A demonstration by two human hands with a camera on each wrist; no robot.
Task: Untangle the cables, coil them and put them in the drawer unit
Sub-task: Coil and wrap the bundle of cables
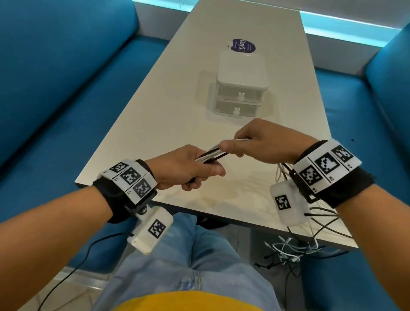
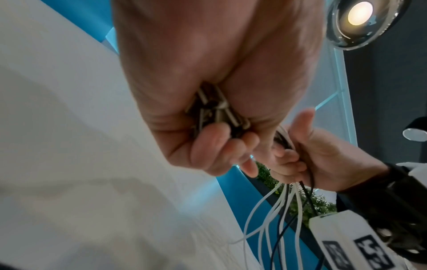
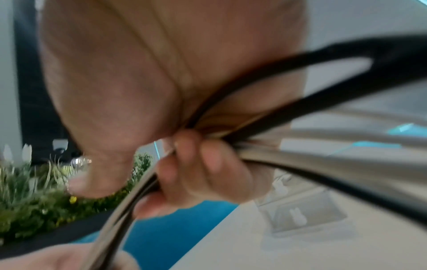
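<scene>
A bundle of black and white cables [image 1: 213, 154] stretches taut between both hands above the near end of the table [image 1: 165, 128]. My left hand [image 1: 191, 170] grips one end of the cables [image 2: 217, 113] in a fist. My right hand [image 1: 251, 143] grips the same cables [image 3: 231, 138] a short way up. Loose strands [image 1: 316, 220] trail from the right hand over the table's near right edge and hang in a tangle [image 1: 288, 250] below. The white two-drawer unit [image 1: 239, 86] stands mid-table beyond the hands, both drawers pushed in.
A round purple sticker [image 1: 243, 46] lies on the table behind the drawer unit. Blue benches [image 1: 50, 79] flank the table on both sides. A thin black lead [image 1: 82, 257] hangs from the left wrist camera toward the floor.
</scene>
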